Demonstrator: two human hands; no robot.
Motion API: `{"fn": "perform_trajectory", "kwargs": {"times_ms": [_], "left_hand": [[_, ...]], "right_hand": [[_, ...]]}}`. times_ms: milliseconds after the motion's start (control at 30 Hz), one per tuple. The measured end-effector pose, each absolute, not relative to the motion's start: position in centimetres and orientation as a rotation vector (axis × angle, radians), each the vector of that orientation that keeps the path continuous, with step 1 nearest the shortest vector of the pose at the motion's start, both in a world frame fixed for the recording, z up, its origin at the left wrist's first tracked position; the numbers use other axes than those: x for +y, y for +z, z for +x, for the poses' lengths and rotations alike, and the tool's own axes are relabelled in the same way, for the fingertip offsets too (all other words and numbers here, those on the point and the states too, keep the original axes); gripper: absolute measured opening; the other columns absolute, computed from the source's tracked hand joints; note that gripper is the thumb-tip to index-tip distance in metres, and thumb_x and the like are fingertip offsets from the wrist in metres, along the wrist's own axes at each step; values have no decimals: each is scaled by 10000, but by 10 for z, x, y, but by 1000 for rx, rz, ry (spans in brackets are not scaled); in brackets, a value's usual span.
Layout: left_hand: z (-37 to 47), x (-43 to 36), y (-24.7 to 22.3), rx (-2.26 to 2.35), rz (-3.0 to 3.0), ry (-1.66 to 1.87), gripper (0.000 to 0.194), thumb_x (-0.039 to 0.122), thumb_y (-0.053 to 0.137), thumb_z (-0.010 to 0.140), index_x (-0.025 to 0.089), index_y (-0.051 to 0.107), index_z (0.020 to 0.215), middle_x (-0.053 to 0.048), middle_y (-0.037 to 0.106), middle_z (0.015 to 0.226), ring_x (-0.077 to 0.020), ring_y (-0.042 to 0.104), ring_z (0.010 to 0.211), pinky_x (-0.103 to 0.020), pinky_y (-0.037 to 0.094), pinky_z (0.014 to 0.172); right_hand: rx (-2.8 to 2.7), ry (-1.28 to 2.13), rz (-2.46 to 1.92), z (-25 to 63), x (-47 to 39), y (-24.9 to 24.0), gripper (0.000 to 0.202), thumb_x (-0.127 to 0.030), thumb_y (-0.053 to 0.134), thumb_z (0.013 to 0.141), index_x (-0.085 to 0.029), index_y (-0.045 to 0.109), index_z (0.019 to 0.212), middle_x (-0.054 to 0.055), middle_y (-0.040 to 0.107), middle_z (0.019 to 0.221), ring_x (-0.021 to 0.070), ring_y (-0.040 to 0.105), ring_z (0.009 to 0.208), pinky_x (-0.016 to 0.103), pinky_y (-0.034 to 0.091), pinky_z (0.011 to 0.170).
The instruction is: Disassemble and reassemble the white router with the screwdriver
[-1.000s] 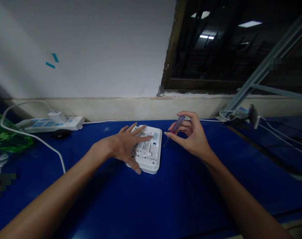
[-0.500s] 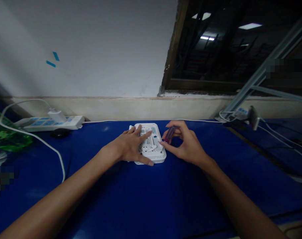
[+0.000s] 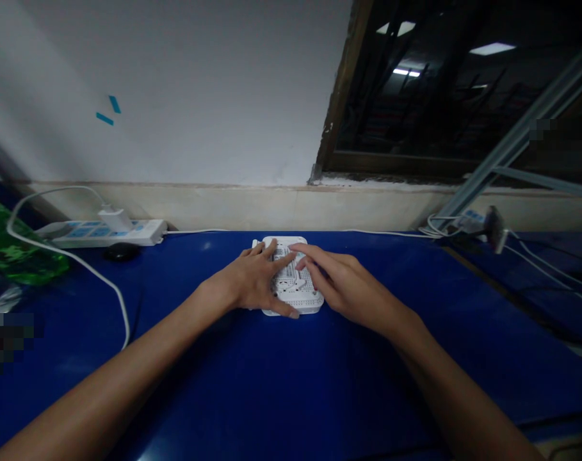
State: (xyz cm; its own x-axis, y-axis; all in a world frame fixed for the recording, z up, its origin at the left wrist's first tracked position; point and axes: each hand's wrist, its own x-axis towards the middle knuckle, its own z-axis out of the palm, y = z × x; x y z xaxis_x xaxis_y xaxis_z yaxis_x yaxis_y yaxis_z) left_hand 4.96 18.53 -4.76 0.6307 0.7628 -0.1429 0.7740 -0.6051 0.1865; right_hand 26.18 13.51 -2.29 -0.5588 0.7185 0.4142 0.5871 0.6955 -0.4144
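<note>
A white plastic device (image 3: pixel 300 296) with a perforated back and a pale label lies on the blue table. My left hand (image 3: pixel 257 280) lies across its left side with the fingers spread, pressing it against the table. From the right, my right hand (image 3: pixel 341 278) reaches over the device. Its index finger stretches across the upper part, and the other fingers are bent close to the surface. The palm is turned away, and whatever the bent fingers hold is hidden; the purple handle seen earlier does not show.
A white power strip (image 3: pixel 149 232) with a plugged-in charger (image 3: pixel 115 220) stands at the back left, a black mouse (image 3: pixel 121 251) before it. Left of these lies a green plastic package (image 3: pixel 26 250). A metal frame (image 3: pixel 483 176), cables and a small stand-like object (image 3: pixel 497 229) occupy the right.
My right hand has moved left over the device and turned palm down, and the purple handle it held has gone out of sight. My left hand keeps its place. The view has shifted slightly.
</note>
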Motion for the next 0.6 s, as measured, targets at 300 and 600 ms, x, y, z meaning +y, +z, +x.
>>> {"fn": "perform_trajectory", "kwargs": {"times_ms": [300,600], "left_hand": [[50,185,-45,1264,2585,-85,1289,917,612,566,316,109,1589,-130,52,1651,-484,87,1475,-618,191,1158],[49,186,-46,1271,2587,-100,1308,932,606,547,303,124,1588,-158,35,1646,-479,78,1477,-618,183,1158]], "right_hand": [[-2265,258,-1046,266,141,-28,311,-267,546,971,-247,622,1271,47,731,1149,222,693,1010,356,543,888],[-2351,269,-1129,272,134,-24,767,-124,555,866,-285,281,1564,92,617,1355,198,687,860,365,579,773]]}}
